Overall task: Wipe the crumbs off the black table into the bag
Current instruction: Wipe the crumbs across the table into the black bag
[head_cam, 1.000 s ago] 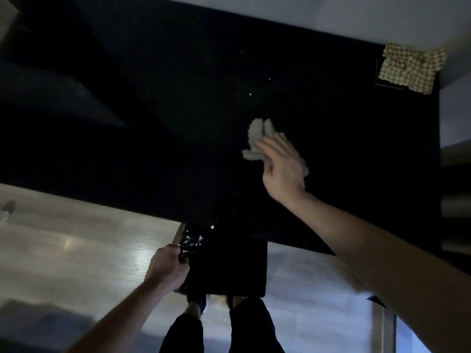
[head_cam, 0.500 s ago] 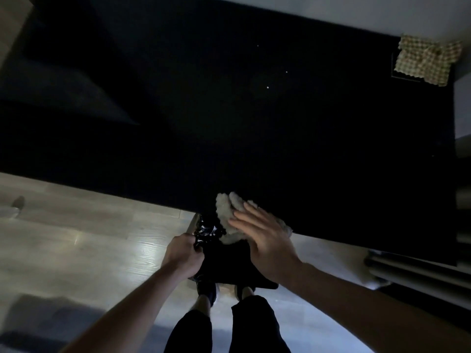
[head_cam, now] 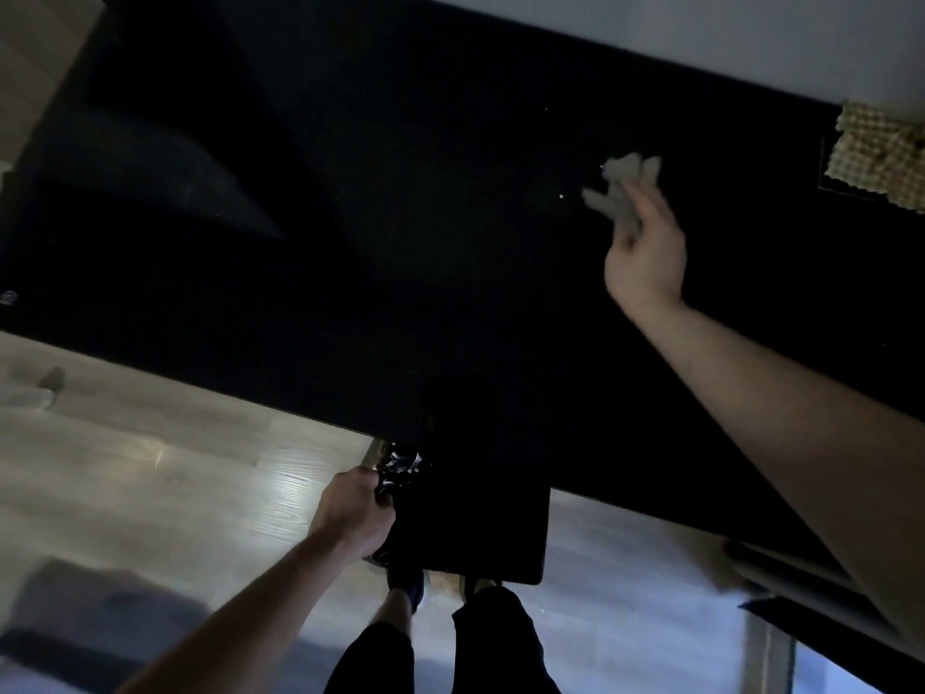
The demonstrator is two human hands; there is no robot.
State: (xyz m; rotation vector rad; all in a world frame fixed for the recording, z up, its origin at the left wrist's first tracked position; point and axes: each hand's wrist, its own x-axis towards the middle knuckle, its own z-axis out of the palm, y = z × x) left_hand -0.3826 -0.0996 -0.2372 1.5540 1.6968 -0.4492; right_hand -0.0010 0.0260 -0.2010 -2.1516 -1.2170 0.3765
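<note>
Dim light is cast over everything, and most of the view is filled by the black table [head_cam: 400, 217], its near edge slanting from the left down toward the lower right. Pale wood flooring [head_cam: 150, 468] is seen below that edge. At the near edge, the black bag [head_cam: 475, 523] is held against the table's rim, its mouth turned up; its outline is nearly lost against the dark top. The bag's crinkled, shiny rim is gripped by the left hand [head_cam: 353, 513], which is closed tight into a fist around it. Far across the table, a checked cloth [head_cam: 881, 157] is lying at the right corner. Just left of it, the right hand [head_cam: 648, 257] is reached out, fingers curled loosely around a crumpled grey rag [head_cam: 623, 190]; the rag's long axis is pointed away from the person, toward the far edge. 1 pale crumb [head_cam: 560, 196] is spotted just left of the rag, and another speck [head_cam: 546, 109] farther back.
</note>
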